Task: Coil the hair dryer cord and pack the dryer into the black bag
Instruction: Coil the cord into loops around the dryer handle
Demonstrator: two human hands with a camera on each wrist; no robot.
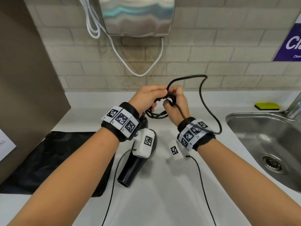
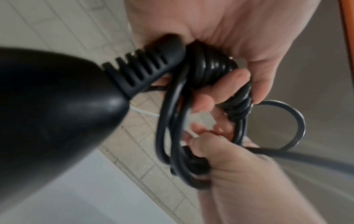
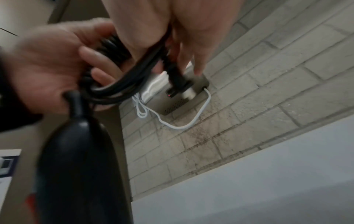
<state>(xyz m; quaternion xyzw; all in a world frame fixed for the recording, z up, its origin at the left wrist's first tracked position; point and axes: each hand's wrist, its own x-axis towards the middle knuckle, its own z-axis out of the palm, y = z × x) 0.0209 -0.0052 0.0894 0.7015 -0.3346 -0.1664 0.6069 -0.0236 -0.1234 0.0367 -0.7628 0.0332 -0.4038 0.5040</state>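
1. The left hand (image 1: pixel 147 98) and the right hand (image 1: pixel 176 101) are raised together above the white bench (image 1: pixel 162 193), close enough that their fingers nearly meet.
2. Both hands are curled round the black cord (image 1: pixel 158 114), which is gathered into several loops between them.
3. A free length of cord arcs up towards the tiled wall (image 1: pixel 211 66), then drops past the right wrist.
4. In the left wrist view the left fingers (image 2: pixel 229 84) clamp a tight bundle of turns.
5. The black hair dryer (image 1: pixel 135 168) hangs below the left wrist, nozzle down towards the bench.
6. The black bag (image 1: pixel 48 160) lies flat on the bench to the left.
7. A steel sink (image 1: pixel 260 128) sits at the right, with a yellow sponge (image 1: pixel 267 106) behind it.
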